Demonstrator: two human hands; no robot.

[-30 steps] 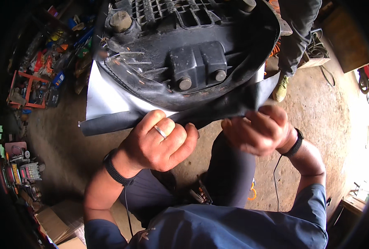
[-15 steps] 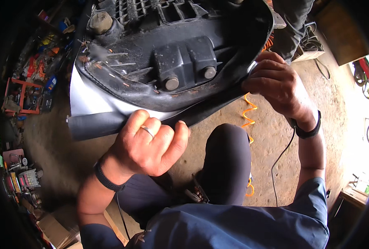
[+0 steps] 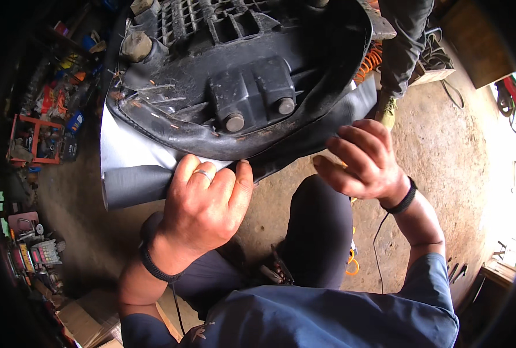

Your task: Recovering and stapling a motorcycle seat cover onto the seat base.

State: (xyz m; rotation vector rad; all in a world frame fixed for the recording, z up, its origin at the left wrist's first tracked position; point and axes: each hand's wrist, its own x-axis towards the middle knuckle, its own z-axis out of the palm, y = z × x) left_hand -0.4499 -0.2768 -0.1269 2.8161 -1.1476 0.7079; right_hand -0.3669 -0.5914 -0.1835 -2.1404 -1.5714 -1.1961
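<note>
An upturned black plastic seat base, with a grid, bolts and round rubber feet, fills the upper middle. A sheet of black cover material with a white backing lies under its near rim, its left part folded over. My left hand, wearing a ring and a black wristband, is closed on the sheet's edge at the near rim; its fingertips are partly hidden behind the material. Off to the right, my right hand hangs just clear of the sheet, fingers bent and thumb apart, nothing visible in it.
Another person's leg and shoe stand beyond the seat at right, near an orange coiled hose. A red metal frame and scattered tools line the left. Cardboard lies lower left. My knee is below the seat.
My right hand has let go of the sheet at the right rim and drawn down toward me; the sheet's right end now hangs out loose. My left hand keeps its hold.
</note>
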